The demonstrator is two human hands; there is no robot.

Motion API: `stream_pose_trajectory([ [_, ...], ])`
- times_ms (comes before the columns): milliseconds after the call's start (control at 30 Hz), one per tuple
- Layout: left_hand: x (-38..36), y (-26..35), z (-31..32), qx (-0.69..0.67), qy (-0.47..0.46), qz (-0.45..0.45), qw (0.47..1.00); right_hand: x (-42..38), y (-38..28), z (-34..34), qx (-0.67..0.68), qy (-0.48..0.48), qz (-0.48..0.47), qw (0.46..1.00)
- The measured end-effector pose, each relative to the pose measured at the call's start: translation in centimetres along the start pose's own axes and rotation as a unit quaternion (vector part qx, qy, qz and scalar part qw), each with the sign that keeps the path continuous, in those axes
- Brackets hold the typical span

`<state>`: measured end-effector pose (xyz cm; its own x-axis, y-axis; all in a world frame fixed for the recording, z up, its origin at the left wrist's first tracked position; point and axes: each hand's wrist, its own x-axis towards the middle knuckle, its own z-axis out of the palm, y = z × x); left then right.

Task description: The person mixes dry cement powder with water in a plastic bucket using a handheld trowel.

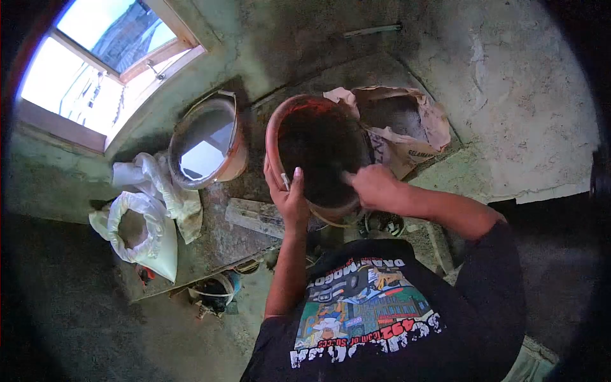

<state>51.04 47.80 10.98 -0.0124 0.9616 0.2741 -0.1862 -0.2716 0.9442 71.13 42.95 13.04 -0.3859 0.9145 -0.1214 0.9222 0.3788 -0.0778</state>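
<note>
A reddish bucket [273, 137] with a dark inside stands tilted in front of me. My left hand [291, 194] is closed on its near left rim, with a small whitish stick [285, 181] between the fingers. At the bucket's right rim, my right hand [377, 186] is closed round a thin handle [347, 177] that reaches into the bucket. The tool's far end is lost in the dark. Just behind and right of the bucket is an open paper sack [407, 150] holding grey powder.
A bucket of water [238, 153] stands to the left, reflecting the window [121, 70]. Two white sacks [164, 245] [156, 175] lie at the left. A wooden board [254, 216] rests on the table. Below its edge hangs a small dark bucket [216, 294]. Walls rise behind.
</note>
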Motion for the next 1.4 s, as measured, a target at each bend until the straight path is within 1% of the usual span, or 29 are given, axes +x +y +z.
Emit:
stream_pose_trajectory([
  [33,0.0,0.1,-0.1,0.011,0.0,0.003,1.0,-0.7,-0.1,-0.9,0.045,-0.05,-0.009,0.998],
  [67,-0.2,0.1,-0.2,0.021,-0.001,0.005,1.0,-1.5,-0.4,-1.6,0.05,-0.052,-0.003,0.997],
  [133,-0.5,-0.2,0.0,0.006,-0.003,-0.007,1.0,-2.5,-0.5,-3.2,0.184,-0.003,0.018,0.983],
  [200,-0.3,-0.1,0.0,-0.027,-0.008,-0.006,1.0,-3.2,-0.7,-4.1,0.207,0.003,0.03,0.978],
  [267,-0.1,-0.4,-0.3,-0.011,-0.01,0.003,1.0,-3.0,-0.3,-4.0,0.233,0.006,0.033,0.972],
  [333,-0.5,-0.6,-0.6,0.004,-0.016,0.006,1.0,-2.2,1.4,-2.6,0.377,-0.051,0.025,0.924],
  [367,-0.6,-0.8,-0.6,-0.002,-0.01,0.003,1.0,-1.5,2.2,-2.1,0.378,-0.05,0.027,0.924],
  [433,-0.8,-0.8,-0.4,-0.01,-0.007,-0.001,1.0,0.0,4.0,-1.6,0.376,-0.095,0.046,0.92],
  [467,-1.1,-0.7,-0.3,0.012,-0.011,0.011,1.0,0.6,4.6,-1.7,0.377,-0.094,0.049,0.92],
  [533,-1.3,-0.5,-0.1,0.034,-0.018,0.025,0.999,2.0,5.2,-2.3,0.262,-0.085,0.055,0.96],
  [567,-1.3,-0.4,0.0,0.025,-0.008,0.03,0.999,2.7,5.6,-2.0,0.201,-0.05,0.041,0.977],
  [600,-1.3,-0.4,0.2,0.015,0.003,0.035,0.999,2.9,5.2,-2.9,0.201,-0.047,0.044,0.978],
  [667,-1.1,-0.5,0.0,0.003,0.005,0.02,1.0,3.2,4.2,-5.2,0.042,-0.044,0.056,0.997],
  [700,-1.2,-0.5,-0.2,-0.007,0.009,0.003,1.0,3.3,4.3,-5.2,0.042,-0.045,0.055,0.997],
  [767,-1.2,-0.5,-0.5,0.021,-0.006,0.016,1.0,3.6,5.1,-5.1,-0.005,0.063,0.018,0.998],
  [800,-1.1,-0.5,-0.5,0.048,-0.025,0.031,0.998,3.5,5.1,-4.8,-0.007,0.063,0.018,0.998],
  [900,-0.7,-1.0,-0.3,0.071,-0.028,0.054,0.996,3.5,3.9,-1.6,-0.059,0.053,0.001,0.997],
  [967,-0.7,-1.0,-0.1,0.057,-0.016,0.045,0.997,2.8,2.8,1.3,-0.085,0.074,0.012,0.994],
  [1000,-0.7,-1.0,0.0,0.046,-0.003,0.036,0.998,2.2,2.5,1.1,-0.088,0.068,0.017,0.994],
  [1033,-0.5,-0.6,-0.1,0.043,-0.017,0.047,0.998,1.6,2.0,0.4,-0.03,0.003,0.019,0.999],
  [1067,-0.5,-0.7,-0.5,0.067,-0.006,0.037,0.997,1.0,1.6,-0.5,0.028,-0.061,0.023,0.997],
  [1100,-0.3,-0.5,-0.5,0.065,0.003,0.042,0.997,0.1,1.4,-1.6,0.087,-0.07,0.04,0.993],
  [1133,-0.3,0.0,-0.2,0.065,0.009,0.044,0.997,-0.4,1.8,-1.9,0.088,-0.075,0.056,0.992],
  [1200,-0.7,0.5,0.5,0.051,0.008,0.037,0.998,-1.0,3.3,-2.5,0.298,-0.033,-0.017,0.954],
  [1233,-0.7,0.0,0.3,0.008,-0.01,0.025,1.0,-1.1,3.7,-2.5,0.299,-0.033,-0.006,0.954],
  [1267,-1.0,-0.1,0.7,0.006,-0.016,0.02,1.0,-1.0,3.9,-2.4,0.332,-0.051,-0.01,0.942],
  [1300,-1.1,0.3,1.0,-0.011,-0.005,0.009,1.0,-0.9,4.1,-2.3,0.365,-0.068,-0.017,0.928],
  [1333,-1.3,0.4,1.1,-0.027,0.008,-0.002,1.0,-0.7,4.6,-1.7,0.369,-0.069,-0.015,0.927],
  [1400,-1.6,-0.1,0.9,-0.01,0.005,-0.002,1.0,0.2,5.9,-0.1,0.402,-0.089,-0.011,0.911],
])
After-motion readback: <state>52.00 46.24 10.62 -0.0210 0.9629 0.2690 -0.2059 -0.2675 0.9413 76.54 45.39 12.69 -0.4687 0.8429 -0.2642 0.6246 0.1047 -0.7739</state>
